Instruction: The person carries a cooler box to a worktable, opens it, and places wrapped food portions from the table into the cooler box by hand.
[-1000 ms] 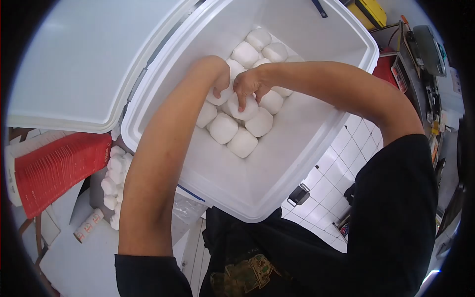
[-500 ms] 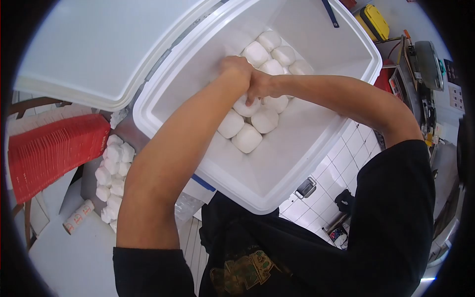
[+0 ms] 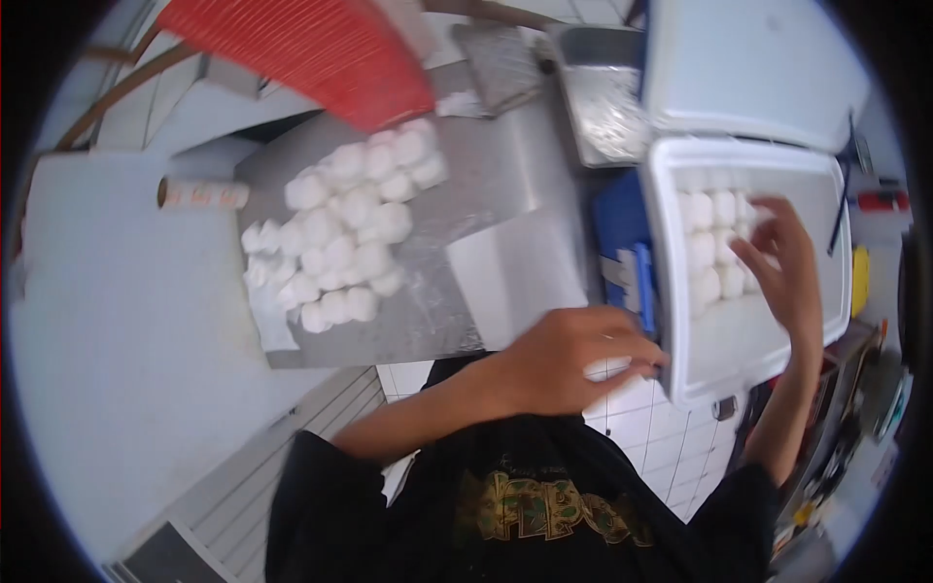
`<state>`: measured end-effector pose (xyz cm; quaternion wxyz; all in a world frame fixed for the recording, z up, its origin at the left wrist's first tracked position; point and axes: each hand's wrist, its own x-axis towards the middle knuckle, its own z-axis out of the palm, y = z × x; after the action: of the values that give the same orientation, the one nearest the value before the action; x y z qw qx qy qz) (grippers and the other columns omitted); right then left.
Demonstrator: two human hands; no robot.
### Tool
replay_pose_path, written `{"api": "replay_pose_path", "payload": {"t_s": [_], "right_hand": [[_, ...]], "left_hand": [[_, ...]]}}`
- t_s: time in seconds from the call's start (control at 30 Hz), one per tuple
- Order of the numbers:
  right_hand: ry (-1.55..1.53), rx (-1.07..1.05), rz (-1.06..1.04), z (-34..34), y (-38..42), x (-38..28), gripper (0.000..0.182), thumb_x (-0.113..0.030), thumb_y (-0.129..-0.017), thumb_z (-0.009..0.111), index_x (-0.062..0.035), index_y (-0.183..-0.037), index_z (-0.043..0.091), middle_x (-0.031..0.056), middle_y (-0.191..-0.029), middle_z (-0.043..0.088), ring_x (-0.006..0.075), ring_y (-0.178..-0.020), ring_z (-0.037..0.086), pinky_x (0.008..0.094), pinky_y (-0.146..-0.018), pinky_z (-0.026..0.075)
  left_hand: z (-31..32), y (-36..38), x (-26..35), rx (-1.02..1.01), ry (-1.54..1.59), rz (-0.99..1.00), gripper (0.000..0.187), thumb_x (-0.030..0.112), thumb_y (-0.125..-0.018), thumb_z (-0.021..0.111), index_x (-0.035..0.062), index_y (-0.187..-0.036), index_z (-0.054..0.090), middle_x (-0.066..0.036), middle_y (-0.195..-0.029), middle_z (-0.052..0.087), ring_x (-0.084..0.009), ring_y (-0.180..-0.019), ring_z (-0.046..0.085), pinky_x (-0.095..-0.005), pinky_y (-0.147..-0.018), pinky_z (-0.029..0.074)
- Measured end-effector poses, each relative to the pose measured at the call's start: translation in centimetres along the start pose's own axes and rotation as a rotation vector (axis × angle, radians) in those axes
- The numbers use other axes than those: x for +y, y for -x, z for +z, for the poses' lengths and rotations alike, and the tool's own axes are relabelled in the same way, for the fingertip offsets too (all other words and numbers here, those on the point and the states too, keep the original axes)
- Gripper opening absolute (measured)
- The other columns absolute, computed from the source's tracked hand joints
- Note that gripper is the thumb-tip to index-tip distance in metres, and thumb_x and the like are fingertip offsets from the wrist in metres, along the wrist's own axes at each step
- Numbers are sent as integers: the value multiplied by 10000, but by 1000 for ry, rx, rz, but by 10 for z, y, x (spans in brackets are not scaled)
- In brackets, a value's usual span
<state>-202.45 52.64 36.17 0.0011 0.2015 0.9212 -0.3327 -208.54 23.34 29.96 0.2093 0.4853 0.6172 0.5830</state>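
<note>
The white cooler (image 3: 666,291), with its lid tipped back, holds several white rounded lumps (image 3: 704,248) in rows. My right hand (image 3: 785,260) is inside it above these lumps, thumb and fingers apart, with nothing visible between them. Just outside the cooler's near left corner is my left hand (image 3: 578,358), its thumb and fingers apart and nothing seen in them; motion blurs it slightly. On the metal table to the left lies a large group of similar white lumps (image 3: 355,209). A pale flat sheet (image 3: 520,272) rests between that group and the cooler.
A metal tray (image 3: 612,121) with shiny crumpled wrap sits behind the cooler's left side. A red ridged item (image 3: 311,53) stands at the back left of the metal table (image 3: 505,175). To the left, a printed roll (image 3: 204,193) lies on a white surface (image 3: 107,330).
My view has swung left, so the cooler now appears at the right. My left hand has come out of the cooler; both hands have separated, while the right stays over the lumps.
</note>
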Motion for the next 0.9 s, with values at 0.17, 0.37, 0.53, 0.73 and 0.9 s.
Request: {"api": "replay_pose_path", "payload": {"t_s": [0.17,0.37,0.53,0.73,0.9], "right_hand": [[-568,-26,-98,113,65,-146,425,-38,-788,843,-38,-1149,620,-31,-778,545,77,-733,561,223,-686,478],[-359,-374,83,446,1,-184,614,-380,-819,851,-12,-1230,582,118,-941,680,189,-867,656,331,-751,544],[-311,-159,398,589,-14,-204,950,-520,-700,902,79,-1307,484,260,-1206,630,322,-1098,655,398,-884,550],[-474,-217,540,589,-19,-226,855,-387,-619,971,95,-1212,586,212,-1128,676,246,-1019,672,346,-850,554],[-457,-293,410,577,-6,-226,529,-263,-613,968,28,-985,729,109,-936,735,167,-868,685,321,-801,552]], "left_hand": [[-103,234,-105,515,-263,-744,330,180,-891,760,60,-1193,697,-131,-1086,701,-221,-962,694,-328,-794,560],[-187,397,-145,859,-348,-1034,315,236,-827,815,52,-1060,710,-121,-876,714,-236,-740,697,-350,-685,547],[-198,423,-172,1170,-265,-1113,366,246,-816,839,35,-1051,654,-61,-775,622,-178,-665,603,-333,-625,499],[-144,392,-198,1585,588,-1383,753,342,-777,884,34,-1302,441,-44,-953,551,-147,-759,522,-287,-623,431],[-144,354,-237,1871,721,-1234,813,328,-768,900,-29,-1350,459,-136,-1154,624,-249,-949,634,-379,-797,554]]}}
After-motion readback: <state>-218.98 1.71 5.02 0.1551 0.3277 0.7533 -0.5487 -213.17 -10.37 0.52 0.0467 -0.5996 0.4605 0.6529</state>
